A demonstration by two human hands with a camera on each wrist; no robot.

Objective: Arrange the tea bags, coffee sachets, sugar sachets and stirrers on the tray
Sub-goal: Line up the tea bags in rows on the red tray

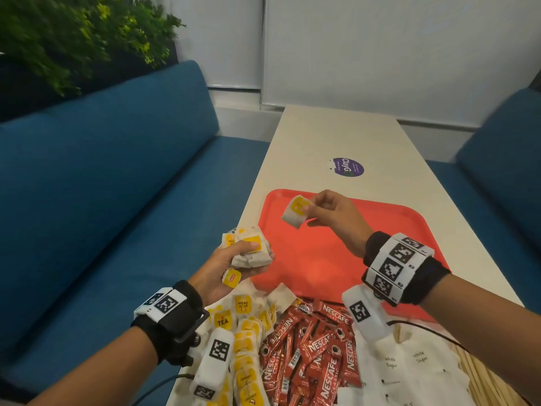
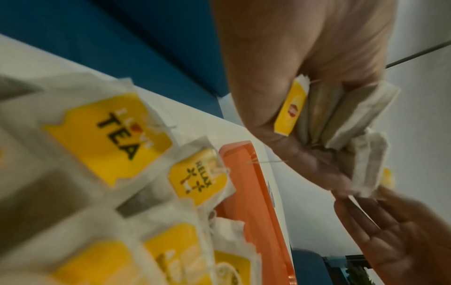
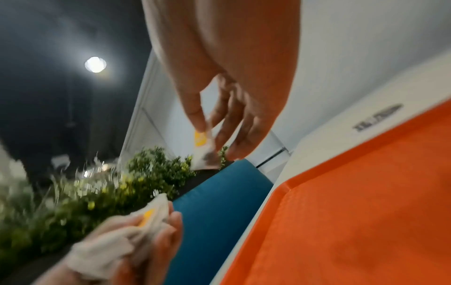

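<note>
Right hand [image 1: 333, 215] pinches tea bag [image 1: 296, 210]; left hand [image 1: 225, 269] grips bundle [image 1: 248, 249].

Head view: we record even, soft indoor light, moderately bright. The red tray [image 1: 380, 224] carries a pale sheen near its middle. Straight edges of the worktop [image 1: 336, 136] bow toward the frame borders, and the plants [image 1: 73, 33] at upper left are smeared. Right wrist view: a round ceiling lamp [image 3: 95, 64] glares against a dark ceiling; foliage and the left hand [image 3: 117, 243] are heavily blurred. Left wrist view: near tea bags [image 2: 107, 135] are soft and overexposed.
</note>
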